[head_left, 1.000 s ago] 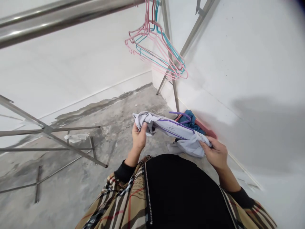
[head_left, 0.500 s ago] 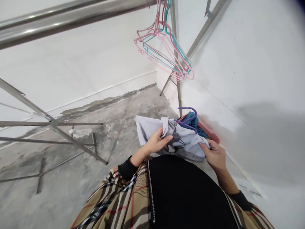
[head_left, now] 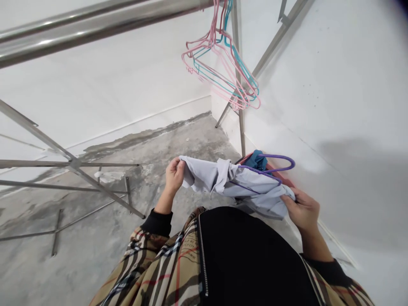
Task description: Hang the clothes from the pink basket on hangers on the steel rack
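Observation:
A light grey garment (head_left: 204, 172), which looks like a shirt, is stretched between my two hands in front of my body. My left hand (head_left: 174, 175) pinches its left end. On the other side, my right hand (head_left: 302, 207) grips the bunched cloth at the right end. A purple hanger (head_left: 280, 157) is partly inside the garment; its hook sticks out to the upper right, and part of its frame is covered by the cloth.
Several pink and blue hangers (head_left: 223, 72) hang from a metal rail (head_left: 105, 29). A red basket (head_left: 285, 179) with dark blue cloth (head_left: 256, 160) stands behind the garment, by the right wall. Crossed metal rack legs (head_left: 75, 163) stand at left on the concrete floor.
My left hand has moved left from the garment's middle to its left end. My right hand has shifted right, drawing the cloth wider. The hanger's hook has tipped to the right.

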